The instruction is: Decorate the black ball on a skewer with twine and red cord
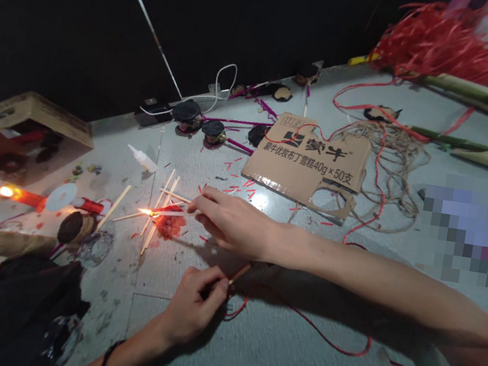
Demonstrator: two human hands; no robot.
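Observation:
My right hand is closed in a pinch on a thin pale stick. A small bright flame burns at the stick's far end. Beneath it several bare wooden sticks lie crossed over a red patch on the grey tabletop. Closer to me, my left hand pinches a short thin stick, whose far end reaches under my right forearm. A red cord runs from beside the left fingers; whether they grip it too is hidden.
A lit red candle with a clear disc is at left, near an open cardboard box. A white nozzle bottle lies beyond the sticks. Behind are cut cardboard, black-topped pieces, tangled twine and green stalks.

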